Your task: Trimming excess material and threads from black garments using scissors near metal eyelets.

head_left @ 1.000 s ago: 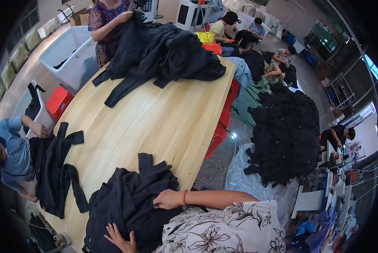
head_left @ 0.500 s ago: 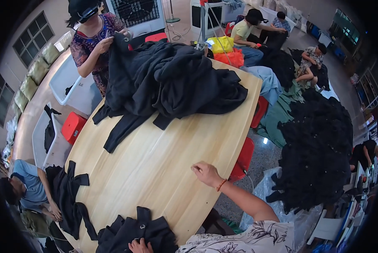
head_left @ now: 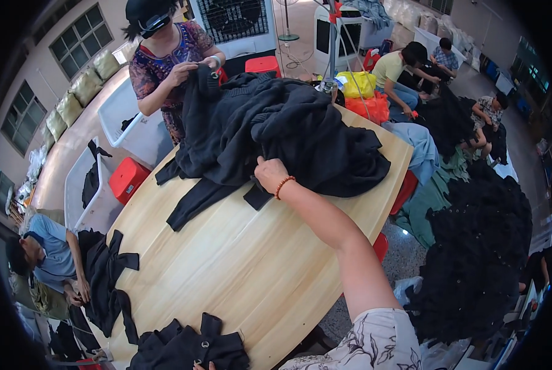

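My right hand [head_left: 271, 176] reaches across the table to the near edge of a large heap of black knit garments [head_left: 276, 117]. Its fingers are closed at the dark cloth, and the heap partly hides their tips. A beaded bracelet circles the wrist. Close to me lies another black garment [head_left: 183, 348] with round metal-looking fittings on it. At the lower edge, only a sliver of my left hand [head_left: 203, 367] shows on that garment; most of its fingers are cut off from view.
Across the pale wooden table [head_left: 251, 265], a person [head_left: 171, 68] handles the heap's far end. Another person [head_left: 57, 253] works at a black garment [head_left: 106, 271] on the left. A red stool [head_left: 129, 179] and white tubs stand beside the table. A big dark garment pile [head_left: 473, 259] lies right.
My right hand has moved forward from above the bare table to the heap's edge. My left hand has slipped mostly out of view. The whole view has shifted.
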### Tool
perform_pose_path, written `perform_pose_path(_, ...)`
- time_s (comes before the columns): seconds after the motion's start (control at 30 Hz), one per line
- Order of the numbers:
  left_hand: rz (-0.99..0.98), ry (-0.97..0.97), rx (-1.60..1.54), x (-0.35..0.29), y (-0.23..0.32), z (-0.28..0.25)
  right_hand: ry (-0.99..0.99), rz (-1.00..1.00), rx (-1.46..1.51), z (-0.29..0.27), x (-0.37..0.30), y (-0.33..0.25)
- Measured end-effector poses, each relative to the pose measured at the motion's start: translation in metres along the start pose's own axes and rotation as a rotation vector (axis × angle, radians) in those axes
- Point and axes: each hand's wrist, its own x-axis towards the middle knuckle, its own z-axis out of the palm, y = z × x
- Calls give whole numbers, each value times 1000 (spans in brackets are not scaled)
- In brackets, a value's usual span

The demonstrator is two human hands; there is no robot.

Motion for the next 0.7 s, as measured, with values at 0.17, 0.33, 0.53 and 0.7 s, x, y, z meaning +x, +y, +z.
perform_pose_path(0.17,-39,55,-17,0,13,-24,153,-19,371,-54,-76,-34)
perform_pose_path(0.33,25,218,-130,16,29,-39,227,-51,623,-129,-125,-64)
perform_pose_path(0.53,274,223,-334,33,34,-14,-43,-11,369,-92,-138,-85)
perform_pose_path(0.7,321,45,-225,30,31,5,-99,159,588,-66,-163,-76)
